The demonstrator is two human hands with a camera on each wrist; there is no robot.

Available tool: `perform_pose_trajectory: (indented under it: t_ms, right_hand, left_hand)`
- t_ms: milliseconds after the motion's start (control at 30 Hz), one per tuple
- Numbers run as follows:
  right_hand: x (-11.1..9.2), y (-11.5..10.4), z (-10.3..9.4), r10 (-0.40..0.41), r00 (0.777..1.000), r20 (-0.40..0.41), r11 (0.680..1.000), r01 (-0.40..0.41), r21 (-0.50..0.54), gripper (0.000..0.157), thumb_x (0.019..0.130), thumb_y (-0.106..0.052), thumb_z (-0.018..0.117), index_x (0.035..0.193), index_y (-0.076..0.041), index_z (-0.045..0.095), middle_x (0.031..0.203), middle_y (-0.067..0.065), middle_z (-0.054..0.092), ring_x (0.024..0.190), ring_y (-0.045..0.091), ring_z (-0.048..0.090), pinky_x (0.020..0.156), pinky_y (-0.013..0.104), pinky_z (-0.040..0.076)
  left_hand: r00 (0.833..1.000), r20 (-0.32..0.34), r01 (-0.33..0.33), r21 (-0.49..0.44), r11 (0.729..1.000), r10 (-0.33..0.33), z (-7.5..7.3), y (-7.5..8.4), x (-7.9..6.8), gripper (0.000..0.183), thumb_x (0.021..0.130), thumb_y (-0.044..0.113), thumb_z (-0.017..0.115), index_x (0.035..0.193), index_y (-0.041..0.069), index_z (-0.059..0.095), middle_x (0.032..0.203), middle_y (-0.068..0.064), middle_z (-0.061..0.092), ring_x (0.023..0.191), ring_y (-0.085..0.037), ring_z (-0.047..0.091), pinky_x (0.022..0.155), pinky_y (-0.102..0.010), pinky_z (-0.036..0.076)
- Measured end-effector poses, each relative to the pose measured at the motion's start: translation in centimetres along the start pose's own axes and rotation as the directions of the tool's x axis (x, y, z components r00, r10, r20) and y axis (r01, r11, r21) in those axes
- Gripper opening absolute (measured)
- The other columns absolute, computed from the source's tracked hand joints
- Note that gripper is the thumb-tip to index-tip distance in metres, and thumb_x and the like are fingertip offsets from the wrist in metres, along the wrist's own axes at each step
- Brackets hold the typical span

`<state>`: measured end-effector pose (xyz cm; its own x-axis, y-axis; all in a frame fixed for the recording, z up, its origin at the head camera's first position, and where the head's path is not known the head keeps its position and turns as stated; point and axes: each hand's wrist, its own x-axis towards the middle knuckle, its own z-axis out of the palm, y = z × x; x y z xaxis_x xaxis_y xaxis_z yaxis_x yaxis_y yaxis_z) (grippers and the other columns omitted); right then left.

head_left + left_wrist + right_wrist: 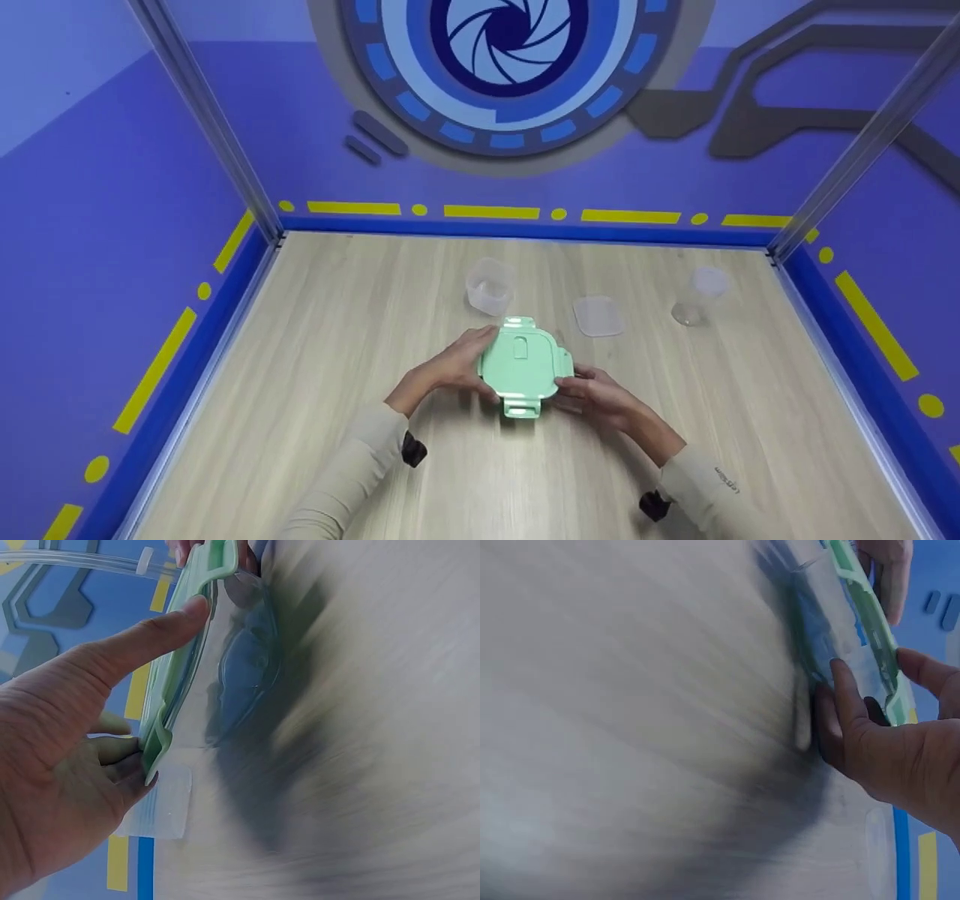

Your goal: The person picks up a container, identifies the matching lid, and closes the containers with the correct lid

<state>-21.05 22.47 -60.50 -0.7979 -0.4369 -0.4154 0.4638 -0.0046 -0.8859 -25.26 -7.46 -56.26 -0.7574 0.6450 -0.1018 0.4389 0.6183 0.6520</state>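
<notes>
A clear food container [821, 611] with a pale green lid [521, 366] is held between both hands, near the middle of the wooden table. The lid's side flaps stick outward. My left hand [459, 363] grips the left side, with the thumb on one edge of the lid and the fingers by a flap in the left wrist view. On the other side my right hand [601, 394] holds the container, fingers against its clear wall and one on the lid's edge. In the wrist views the container is tilted, and whether its base touches the table is hard to tell.
Behind the hands stands a clear plastic container [490, 289]. A flat translucent square lid [598, 316] lies to its right. Farther right is a clear vessel [688, 313] with a whitish round top [709, 282]. Blue panels [487, 193] wall the table [337, 300] at the back and sides.
</notes>
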Motion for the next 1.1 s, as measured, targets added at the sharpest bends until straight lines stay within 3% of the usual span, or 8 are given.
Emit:
perform_pose_trajectory:
  t_ms: [300,467,667,833,933,1033,1100]
  right_hand:
    - [0.1,-0.5,0.2,0.013,1.000,-0.021,1.000,-0.013,-0.011,0.072,0.100,-0.017,0.064,0.154,0.012,0.026,0.125,0.010,0.071,0.111,0.014,0.070,0.100,0.035,0.057]
    - [0.1,-0.6,0.3,0.031,0.999,-0.017,0.999,-0.030,0.010,0.072,0.099,-0.017,0.066,0.154,0.009,0.027,0.118,0.005,0.074,0.106,0.013,0.071,0.094,0.033,0.058]
    - [0.3,-0.8,0.2,0.031,0.999,-0.011,0.999,-0.031,0.023,0.077,0.100,-0.017,0.067,0.156,0.009,0.021,0.123,0.010,0.072,0.112,0.018,0.071,0.105,0.042,0.054]
    - [0.6,-1.1,0.2,0.032,0.999,-0.011,0.999,-0.032,-0.022,0.076,0.099,-0.015,0.068,0.154,0.011,0.024,0.125,0.012,0.071,0.113,0.019,0.071,0.107,0.045,0.052]
    - [0.5,-1.5,0.2,0.035,0.999,-0.030,0.998,-0.037,-0.056,0.077,0.099,-0.015,0.067,0.154,0.011,0.021,0.131,0.017,0.066,0.115,0.022,0.070,0.109,0.048,0.050]
    - [0.2,-2.2,0.2,0.029,0.997,-0.074,0.995,-0.036,-0.090,0.076,0.102,-0.018,0.062,0.156,0.009,0.016,0.142,0.027,0.055,0.121,0.028,0.065,0.113,0.052,0.046]
    - [-0.1,-2.7,0.2,0.009,0.991,-0.131,0.992,-0.026,-0.127,0.073,0.103,-0.019,0.059,0.156,0.008,0.018,0.147,0.031,0.047,0.127,0.033,0.062,0.115,0.054,0.043]
  left_hand:
    - [1.000,-0.020,-0.011,0.039,0.999,0.011,-0.4,-0.4,0.2,0.127,0.062,0.034,0.100,0.159,-0.003,0.027,0.162,-0.017,0.036,0.145,-0.034,0.036,0.121,-0.049,0.033]
    - [0.999,0.002,0.032,0.020,0.999,-0.032,-0.3,-0.6,-0.1,0.126,0.065,0.037,0.098,0.160,-0.001,0.024,0.164,-0.018,0.032,0.149,-0.034,0.031,0.124,-0.049,0.031]
    - [0.999,-0.013,0.035,-0.007,0.999,-0.035,-0.2,-0.7,-0.2,0.129,0.065,0.036,0.098,0.162,0.001,0.021,0.165,-0.016,0.030,0.151,-0.032,0.029,0.125,-0.048,0.029]
    - [1.000,-0.017,0.002,0.042,0.999,-0.002,-0.4,-0.7,-0.1,0.125,0.063,0.035,0.099,0.159,-0.001,0.028,0.162,-0.021,0.033,0.150,-0.035,0.030,0.125,-0.048,0.030]
    - [1.000,0.031,-0.006,0.079,0.997,0.003,-0.6,-0.3,-0.2,0.121,0.068,0.038,0.096,0.160,-0.001,0.027,0.167,-0.023,0.022,0.157,-0.036,0.020,0.126,-0.050,0.025]
    - [0.998,0.058,-0.030,0.114,0.993,0.023,-0.7,0.4,-0.3,0.114,0.074,0.042,0.091,0.162,0.008,0.027,0.172,-0.018,0.010,0.161,-0.035,0.006,0.129,-0.051,0.017]
    - [0.997,0.059,-0.065,0.145,0.987,0.057,-0.7,1.1,-0.4,0.104,0.079,0.045,0.087,0.161,0.014,0.032,0.173,-0.014,0.009,0.161,-0.034,0.003,0.129,-0.051,0.014]
